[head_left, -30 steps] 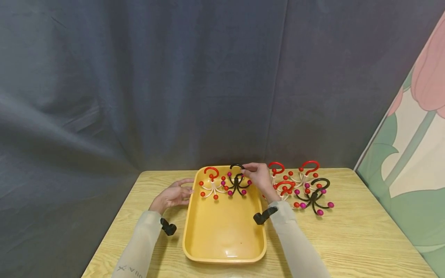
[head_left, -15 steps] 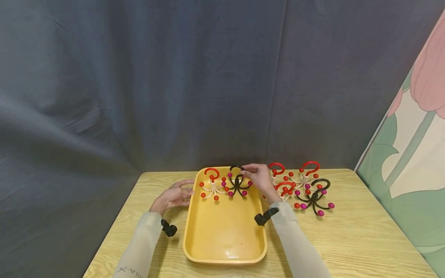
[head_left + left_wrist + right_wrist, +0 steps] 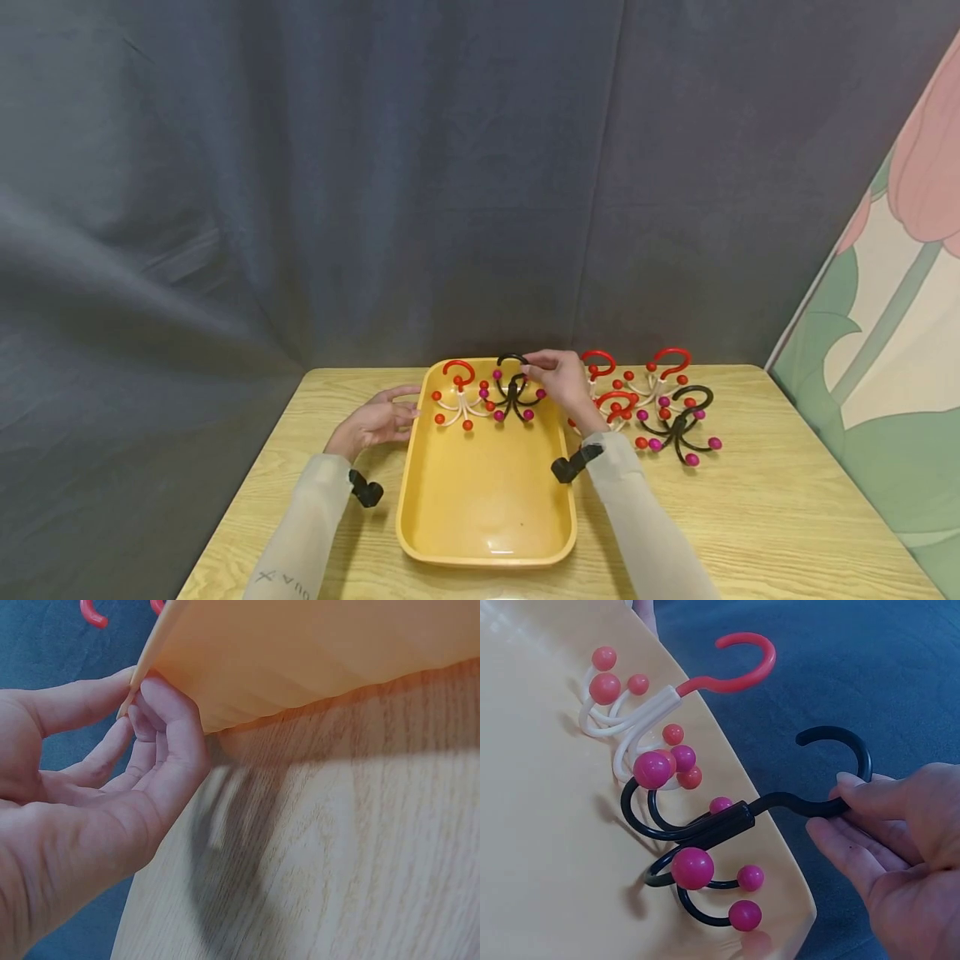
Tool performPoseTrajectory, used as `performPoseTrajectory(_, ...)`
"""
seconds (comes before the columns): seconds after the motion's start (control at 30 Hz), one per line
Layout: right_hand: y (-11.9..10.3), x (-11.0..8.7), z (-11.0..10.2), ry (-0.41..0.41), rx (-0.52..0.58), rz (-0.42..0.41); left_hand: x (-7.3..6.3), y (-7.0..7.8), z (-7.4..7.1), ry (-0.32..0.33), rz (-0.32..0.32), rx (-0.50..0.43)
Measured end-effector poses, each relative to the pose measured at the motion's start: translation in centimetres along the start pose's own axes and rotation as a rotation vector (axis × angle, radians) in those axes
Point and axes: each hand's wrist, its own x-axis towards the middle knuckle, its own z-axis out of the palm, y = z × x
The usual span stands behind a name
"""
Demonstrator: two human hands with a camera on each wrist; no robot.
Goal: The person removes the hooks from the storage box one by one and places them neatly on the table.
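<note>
My right hand (image 3: 562,383) pinches the curved top of a black multi-arm hanger hook (image 3: 727,821) between thumb and fingers. Its lower arms, tipped with magenta balls, stand inside a yellow tray (image 3: 483,492) at the far end. Left of it in the head view, a white hanger hook (image 3: 649,709) with a red top and red balls leans in the same tray. Some balls of the two overlap in the right wrist view. On the tray's left side, my left hand (image 3: 378,422) holds the rim, fingers curled at the edge in the left wrist view.
Right of the tray, several more hooks lie bunched on the wooden table (image 3: 787,517): a black hook (image 3: 678,425) and white hooks with red tops, one white hook (image 3: 656,383) toward the back. A dark curtain (image 3: 450,183) hangs behind the table.
</note>
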Motion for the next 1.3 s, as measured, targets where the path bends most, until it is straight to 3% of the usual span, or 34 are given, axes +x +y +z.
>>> performPoseTrajectory(0.83,-1.5,-0.3,-0.9,0.014,0.034,-0.01,-0.1,0.0,0.2,0.011,-0.003,0.004)
performPoseTrajectory(1.0,-2.6,-0.7,-1.4,0.025,0.039,0.002,-0.2,0.0,0.2,0.01,-0.005,0.008)
performPoseTrajectory(1.3,-4.7,-1.3,-3.0,0.028,0.008,-0.058,-0.4,0.1,0.2,0.001,0.003,0.011)
